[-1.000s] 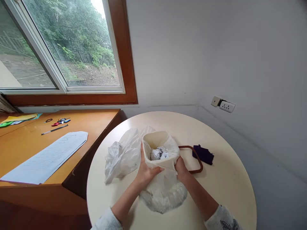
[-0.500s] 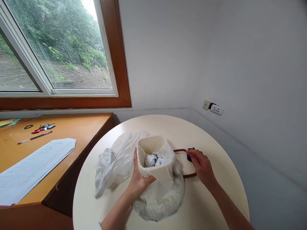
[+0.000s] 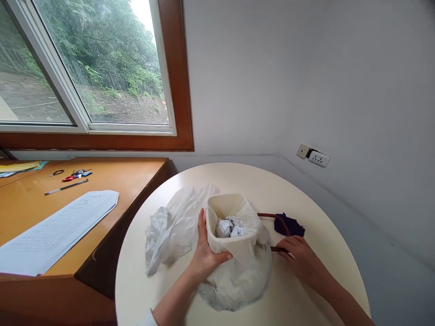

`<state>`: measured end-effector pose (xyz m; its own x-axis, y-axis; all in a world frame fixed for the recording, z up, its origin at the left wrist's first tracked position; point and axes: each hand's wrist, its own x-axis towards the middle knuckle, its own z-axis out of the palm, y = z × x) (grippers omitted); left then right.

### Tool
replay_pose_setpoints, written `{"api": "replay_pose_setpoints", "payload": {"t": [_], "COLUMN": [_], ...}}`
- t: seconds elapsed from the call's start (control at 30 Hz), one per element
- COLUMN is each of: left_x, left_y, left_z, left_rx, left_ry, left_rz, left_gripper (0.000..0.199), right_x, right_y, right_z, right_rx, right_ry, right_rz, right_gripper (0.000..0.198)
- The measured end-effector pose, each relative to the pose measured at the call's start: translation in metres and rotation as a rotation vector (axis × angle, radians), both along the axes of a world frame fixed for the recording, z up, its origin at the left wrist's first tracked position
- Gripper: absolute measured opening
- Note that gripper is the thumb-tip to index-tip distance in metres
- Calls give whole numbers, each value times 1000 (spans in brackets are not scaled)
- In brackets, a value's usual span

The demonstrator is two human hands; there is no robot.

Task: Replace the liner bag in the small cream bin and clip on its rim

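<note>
A small white bin (image 3: 214, 240), lined with a thin plastic bag (image 3: 238, 285) that spreads around its base, stands on the round table. Crumpled paper balls (image 3: 230, 226) lie inside it. My left hand (image 3: 209, 256) grips the bin at its near left, thumb across the front and fingers along the left side. To the bin's right, a brown loop (image 3: 268, 215) like a handle or rim reaches out over the table. My right hand (image 3: 301, 262) has its fingers closed on the loop's near side. The loop's far corner crosses a dark purple cloth scrap (image 3: 294, 226).
Another crumpled clear plastic bag (image 3: 175, 226) lies left of the bin on the round cream table (image 3: 244, 172). A wooden desk (image 3: 136, 176) at left holds papers (image 3: 64, 226), a pen (image 3: 66, 187) and keys (image 3: 79, 174). White walls and a socket (image 3: 319, 158) stand behind.
My right hand has left the purple cloth and come nearer to me, onto the loop's near side. The cloth now lies uncovered. My left hand still holds the bin. The view has shifted left.
</note>
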<state>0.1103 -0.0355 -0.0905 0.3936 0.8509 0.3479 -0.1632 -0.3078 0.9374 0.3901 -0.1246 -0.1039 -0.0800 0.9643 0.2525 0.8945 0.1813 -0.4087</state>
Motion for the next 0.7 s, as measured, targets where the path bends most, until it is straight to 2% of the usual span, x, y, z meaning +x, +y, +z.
{"api": "replay_pose_setpoints", "payload": {"t": [0.1, 0.3, 0.4, 0.5, 0.6, 0.7], "left_x": [-4, -9, -9, -11, -15, -14], "left_y": [-1, -1, 0, 1, -1, -12], "left_z": [0, 1, -1, 0, 9, 31], "left_rx": [33, 169, 237, 355, 557, 800], "left_ry": [13, 42, 51, 97, 153, 196], "left_rz": [36, 130, 179, 256, 376, 523], "left_gripper": [112, 92, 80, 68, 56, 35], "right_x": [8, 15, 17, 12, -7, -32], "right_y": [-4, 5, 16, 22, 25, 35], "right_z": [14, 59, 76, 85, 89, 96], "right_rx": [125, 409, 380, 327, 329, 263], "right_ry": [4, 16, 85, 262, 412, 524], "right_rz": [-105, -312, -472, -566, -496, -363], "right_gripper": [18, 20, 20, 20, 23, 23]}}
